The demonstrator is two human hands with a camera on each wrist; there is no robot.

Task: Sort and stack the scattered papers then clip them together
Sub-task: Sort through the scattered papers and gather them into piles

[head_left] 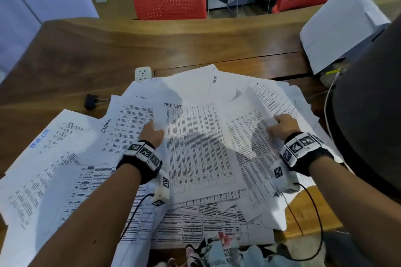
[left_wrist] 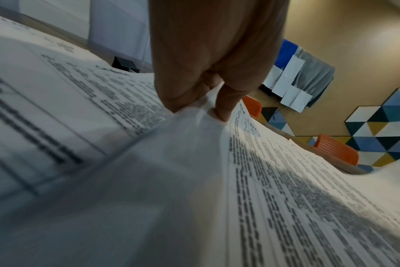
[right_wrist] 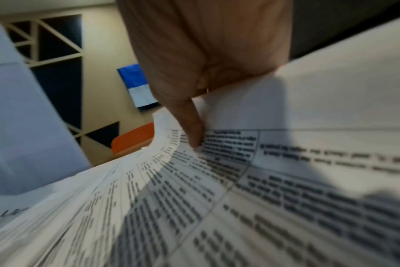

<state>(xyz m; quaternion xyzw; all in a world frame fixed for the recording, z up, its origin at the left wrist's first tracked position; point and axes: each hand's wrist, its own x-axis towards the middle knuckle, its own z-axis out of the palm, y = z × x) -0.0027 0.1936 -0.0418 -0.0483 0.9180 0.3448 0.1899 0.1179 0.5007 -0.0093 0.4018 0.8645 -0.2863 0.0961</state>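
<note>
the scattered papers are lying fanned and overlapping across the near half of the wooden surface, with some corners hanging over the front edge. the left hand is pinching the upper left corner of the central table-printed sheet, thumb and finger pressed together on the paper's edge, as the left wrist view is showing. the right hand is curling around the edge of the neighbouring sheet, with one finger pressing down onto the print; that sheet is bowing upward under the grip.

these pages are looking thin, light and floppy, so they are likely buckling wherever only one point is holding them. smooth sheets lying on each other are probably sliding easily, and a hard pull at a corner is risking a crease or tear. taking them by an edge with both hands, then knocking the gathered edges against the surface, is seeming the safer way to square them.

the black binder clip is sitting on the bare wood just beyond the left side of the spread, apart from both hands. its sprung jaws are likely needing a firm squeeze on the wire handles, and it is wanting a squared stack edge to bite.
</note>
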